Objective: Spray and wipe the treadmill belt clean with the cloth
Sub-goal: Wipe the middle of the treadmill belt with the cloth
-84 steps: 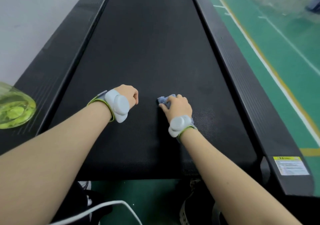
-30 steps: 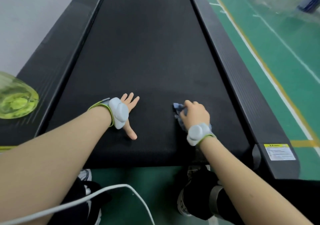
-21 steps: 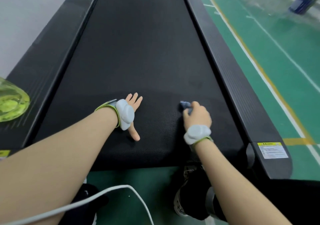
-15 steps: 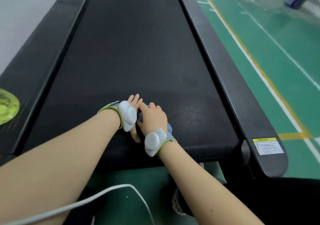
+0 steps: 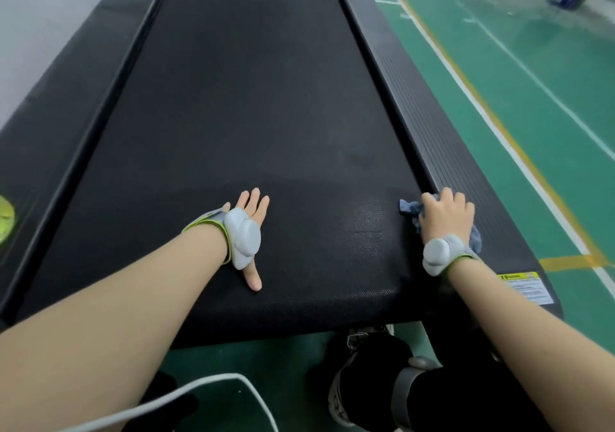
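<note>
Right hand (image 5: pixel 446 215) grips the crumpled blue-grey cloth (image 5: pixel 408 208), fingers curled over it and pressing it onto the black textured treadmill belt (image 5: pixel 249 98). The cloth sits at the belt's right edge near the rear end, touching the ribbed black side rail (image 5: pixel 432 115). Left hand (image 5: pixel 254 212) lies flat on the belt mid-width, fingers straight, thumb splayed back, holding nothing. A translucent yellow-green object (image 5: pixel 5 220) rests on the left rail, cut off by the frame edge.
</note>
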Available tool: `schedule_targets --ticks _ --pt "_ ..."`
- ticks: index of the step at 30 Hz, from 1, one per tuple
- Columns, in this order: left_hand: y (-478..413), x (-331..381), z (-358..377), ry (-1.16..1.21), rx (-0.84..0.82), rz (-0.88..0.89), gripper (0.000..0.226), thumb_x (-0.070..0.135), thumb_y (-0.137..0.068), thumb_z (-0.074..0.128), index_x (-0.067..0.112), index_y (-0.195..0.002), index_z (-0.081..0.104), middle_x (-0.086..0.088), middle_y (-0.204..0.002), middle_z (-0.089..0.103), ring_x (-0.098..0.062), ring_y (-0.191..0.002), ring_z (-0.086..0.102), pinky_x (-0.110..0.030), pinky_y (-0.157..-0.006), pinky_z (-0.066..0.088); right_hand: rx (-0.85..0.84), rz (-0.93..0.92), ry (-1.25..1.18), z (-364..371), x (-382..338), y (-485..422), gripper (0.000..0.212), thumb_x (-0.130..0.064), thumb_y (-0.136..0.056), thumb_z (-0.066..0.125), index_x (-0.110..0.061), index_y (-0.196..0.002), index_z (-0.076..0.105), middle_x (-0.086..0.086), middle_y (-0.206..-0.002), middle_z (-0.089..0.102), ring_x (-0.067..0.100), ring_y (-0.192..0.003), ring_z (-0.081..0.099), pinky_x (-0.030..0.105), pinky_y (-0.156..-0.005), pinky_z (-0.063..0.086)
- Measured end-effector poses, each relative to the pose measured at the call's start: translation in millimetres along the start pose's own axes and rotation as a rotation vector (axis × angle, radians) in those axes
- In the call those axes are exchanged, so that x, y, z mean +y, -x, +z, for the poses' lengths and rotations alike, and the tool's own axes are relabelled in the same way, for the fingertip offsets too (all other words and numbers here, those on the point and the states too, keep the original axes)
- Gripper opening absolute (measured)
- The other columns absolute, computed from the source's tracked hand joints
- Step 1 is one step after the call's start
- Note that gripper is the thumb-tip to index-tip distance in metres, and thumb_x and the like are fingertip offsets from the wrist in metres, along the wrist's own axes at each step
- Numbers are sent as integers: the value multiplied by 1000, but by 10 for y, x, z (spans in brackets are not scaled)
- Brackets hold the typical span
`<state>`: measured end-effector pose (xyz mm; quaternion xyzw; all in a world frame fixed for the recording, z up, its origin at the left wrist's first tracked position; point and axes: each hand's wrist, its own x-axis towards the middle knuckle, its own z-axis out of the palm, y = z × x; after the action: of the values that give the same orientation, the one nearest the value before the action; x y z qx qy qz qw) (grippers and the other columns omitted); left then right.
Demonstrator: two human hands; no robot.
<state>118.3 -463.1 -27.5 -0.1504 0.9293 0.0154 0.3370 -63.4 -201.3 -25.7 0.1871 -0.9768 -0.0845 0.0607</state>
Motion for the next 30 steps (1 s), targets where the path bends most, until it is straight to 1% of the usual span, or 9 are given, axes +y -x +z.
schedule_targets --ticks 4,9,13,19,21,23,24,27,30 --pt "-9 19 0 -3 -16 -3 160 65 -43 81 10 -143 -32 -12 -151 -33 -30 -142 -25 -49 -117 -3 -20 -24 36 -24 -104 -441 20 -7 -89 51 -6 -109 56 19 -116 48 36 -111 43 44 -93 33" --pt "-5 -20 -15 18 -42 18 169 72 -29 76 8 -143 -31 -14 -151 -33 -31 -142 -26 -49 -116 -7 -11 58 -81 -25 -212 -449 14 -8 -91 49 -5 -103 57 18 -116 50 36 -112 43 42 -94 33" --pt "1 48 -28 -37 -19 -8 158 64 -45 80 7 -143 -30 -15 -152 -31 -31 -143 -24 -48 -117 -4 -4 241 -141 7 -83 82 18 -15 -92 50 -4 -103 60 19 -116 52 37 -112 46 41 -92 34" --pt "-53 -26 25 -27 2 0 163 71 -39 78 11 -142 -33 -12 -151 -33 -30 -143 -25 -49 -117 -3 -85 411 -199 -19 -85 417 25 -23 -93 50 -4 -108 57 20 -120 50 38 -113 48 40 -93 36" --pt "-54 -15 14 -5 -21 15 171 76 -27 76 12 -139 -37 -11 -151 -35 -30 -142 -26 -49 -117 -4 -85 406 -192 -26 -93 302 26 -21 -94 49 -3 -112 54 22 -121 50 39 -112 49 42 -92 38" --pt "-55 -30 4 21 -40 30 182 85 -1 62 15 -133 -41 -10 -150 -36 -29 -142 -28 -49 -116 -5 -77 368 -193 -51 -175 128 27 -18 -95 50 -2 -116 49 24 -121 50 40 -110 50 43 -88 40" --pt "-63 -32 3 30 -36 32 183 84 -1 64 15 -134 -40 -10 -150 -36 -28 -142 -27 -49 -116 -4 -73 346 -196 -64 -217 39 27 -15 -94 50 -2 -118 46 24 -121 50 41 -109 51 43 -86 42" --pt "-77 -33 38 37 8 37 164 68 -38 81 12 -143 -32 -9 -152 -33 -28 -143 -25 -48 -117 -3 -104 357 -229 -120 -332 -184 28 -9 -93 50 -3 -119 43 23 -124 47 42 -110 51 43 -81 44" --pt "-36 -25 9 42 8 59 159 66 -43 80 12 -143 -31 -9 -152 -32 -27 -143 -25 -47 -117 -4 -141 360 -298 -198 -554 -295 26 -14 -97 44 -6 -121 46 21 -128 43 42 -112 51 42 -84 44"
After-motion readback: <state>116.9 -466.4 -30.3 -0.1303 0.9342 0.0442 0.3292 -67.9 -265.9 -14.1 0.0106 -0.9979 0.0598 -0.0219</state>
